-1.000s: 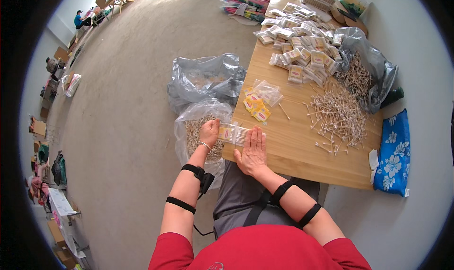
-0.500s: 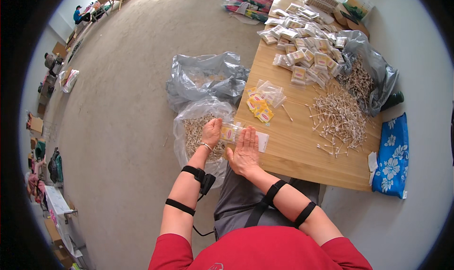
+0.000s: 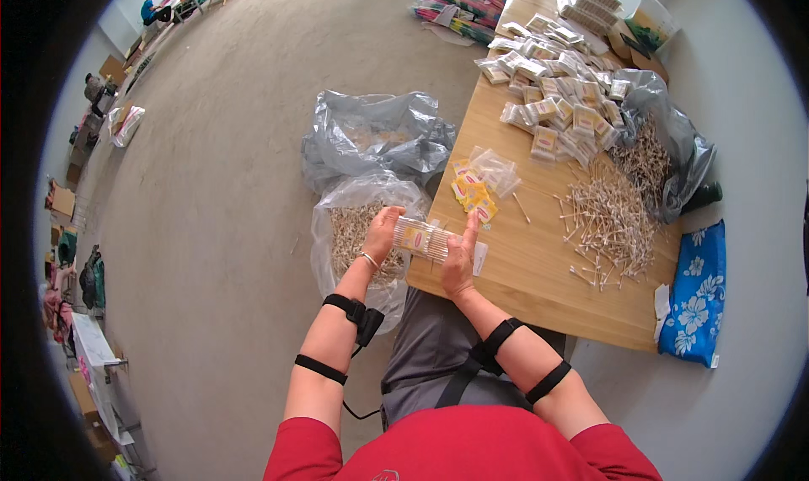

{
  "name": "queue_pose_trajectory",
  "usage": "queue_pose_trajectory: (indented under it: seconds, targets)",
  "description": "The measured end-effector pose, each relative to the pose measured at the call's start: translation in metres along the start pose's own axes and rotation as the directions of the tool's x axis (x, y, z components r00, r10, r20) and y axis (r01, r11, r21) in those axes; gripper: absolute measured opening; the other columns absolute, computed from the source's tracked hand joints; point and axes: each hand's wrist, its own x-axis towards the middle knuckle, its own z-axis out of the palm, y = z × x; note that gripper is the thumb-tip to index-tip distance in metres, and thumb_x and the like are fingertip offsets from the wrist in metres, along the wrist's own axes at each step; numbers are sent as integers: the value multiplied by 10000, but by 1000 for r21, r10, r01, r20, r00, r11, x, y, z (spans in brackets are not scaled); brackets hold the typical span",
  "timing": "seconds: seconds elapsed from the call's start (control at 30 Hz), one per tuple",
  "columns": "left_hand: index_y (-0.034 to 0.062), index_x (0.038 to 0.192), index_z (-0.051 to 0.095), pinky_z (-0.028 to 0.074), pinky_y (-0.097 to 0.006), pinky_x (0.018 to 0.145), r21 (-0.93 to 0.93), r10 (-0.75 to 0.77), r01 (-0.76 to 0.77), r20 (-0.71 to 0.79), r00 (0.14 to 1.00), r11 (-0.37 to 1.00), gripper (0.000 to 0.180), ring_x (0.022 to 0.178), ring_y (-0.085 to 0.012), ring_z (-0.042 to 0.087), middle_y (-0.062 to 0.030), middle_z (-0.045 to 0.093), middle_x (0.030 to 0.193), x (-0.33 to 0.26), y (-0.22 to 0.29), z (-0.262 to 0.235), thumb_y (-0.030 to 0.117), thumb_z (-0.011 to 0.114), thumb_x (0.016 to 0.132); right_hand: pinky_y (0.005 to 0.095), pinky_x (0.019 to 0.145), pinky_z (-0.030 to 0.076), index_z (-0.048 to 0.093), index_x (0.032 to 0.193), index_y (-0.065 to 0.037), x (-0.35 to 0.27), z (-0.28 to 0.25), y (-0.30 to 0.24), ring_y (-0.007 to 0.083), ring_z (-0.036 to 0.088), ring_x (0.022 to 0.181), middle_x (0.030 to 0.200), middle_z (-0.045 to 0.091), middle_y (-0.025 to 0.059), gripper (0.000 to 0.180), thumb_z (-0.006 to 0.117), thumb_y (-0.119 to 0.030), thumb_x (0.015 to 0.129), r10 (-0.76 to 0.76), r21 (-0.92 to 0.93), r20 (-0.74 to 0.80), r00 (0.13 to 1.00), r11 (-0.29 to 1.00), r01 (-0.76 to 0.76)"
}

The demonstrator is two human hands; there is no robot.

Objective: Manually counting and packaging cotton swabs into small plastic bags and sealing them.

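Observation:
Between my hands, above the near left corner of the table, is a clear flat pack of cotton swabs [image 3: 420, 238] with a yellow label. My left hand [image 3: 383, 233] grips its left end, fingers closed. At the other end, the thumb of my right hand [image 3: 460, 264] presses on the pack, while the index finger points out straight. A white flap [image 3: 479, 259] shows just past the right hand; whether it belongs to the pack I cannot tell. Just beyond lie yellow cards [image 3: 474, 196] and empty clear bags [image 3: 497, 171]. One loose swab [image 3: 522, 207] rests beside them.
Loose swabs [image 3: 611, 220] are heaped on the wooden table [image 3: 531, 270], near a grey bag [image 3: 683, 148] of more swabs. Filled packs [image 3: 560, 102] pile up farther back. Left of the table stand an open swab-filled bag [image 3: 350, 232] and a grey plastic bag [image 3: 375, 136].
My right hand has drawn back from lying flat across the pack to its right end, uncovering more swabs. The left hand keeps its hold. The whole view has shifted slightly.

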Motion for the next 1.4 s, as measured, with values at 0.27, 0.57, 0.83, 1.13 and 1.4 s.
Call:
queue_pose_trajectory:
  seconds: [0.27, 0.57, 0.83, 1.13, 1.4]
  targets:
    - [29, 1366, 378, 358, -366, 1029, -285, 18, 52, 236, 972, 957, 679, 1220, -231, 445, -147, 483, 1308, -10, 16, 6, 553, 232, 959, 378, 1135, 49, 166, 1418, 68, 2, 24, 3, 331, 63, 1413, 1498, 147, 230, 643, 343, -303, 923, -22, 174, 30, 999, 985, 16]
    - [25, 1392, 332, 343, -352, 1045, -252, 26, 47, 277, 960, 967, 742, 1239, -248, 441, -163, 450, 1353, -11, 13, 5, 596, 195, 940, 381, 1133, 60, 172, 1416, 72, 2, 51, 2, 336, 77, 1410, 1492, 165, 235, 691, 358, -383, 930, -63, 213, 27, 998, 975, 56]
    - [26, 1361, 389, 373, -332, 1009, -249, -19, 95, 290, 957, 964, 599, 1170, -221, 499, -158, 511, 1295, -8, 13, 16, 476, 271, 984, 384, 1131, 97, 227, 1399, 66, 4, 45, 7, 329, 111, 1407, 1482, 197, 232, 644, 427, -267, 885, -81, 148, 57, 995, 986, 71]
    - [18, 1247, 494, 383, -382, 984, 327, 199, -109, -255, 946, 939, 389, 1133, -276, 514, -161, 557, 1213, 1, 1, 6, 206, 518, 907, 412, 1018, 305, 499, 1213, -59, 53, -74, 24, 320, 407, 1190, 1243, 445, 156, 442, 601, -141, 791, -280, -735, -266, 922, 678, -7]
    - [41, 1143, 537, 324, -426, 1025, 589, 598, -634, 294, 746, 501, 389, 1175, -334, 440, -150, 538, 1183, -44, 54, 154, 66, 610, 762, 398, 804, 410, 599, 822, -129, 36, -162, 66, 273, 501, 919, 913, 538, 52, 90, 651, -189, 779, -216, -739, -142, 966, 673, 42]
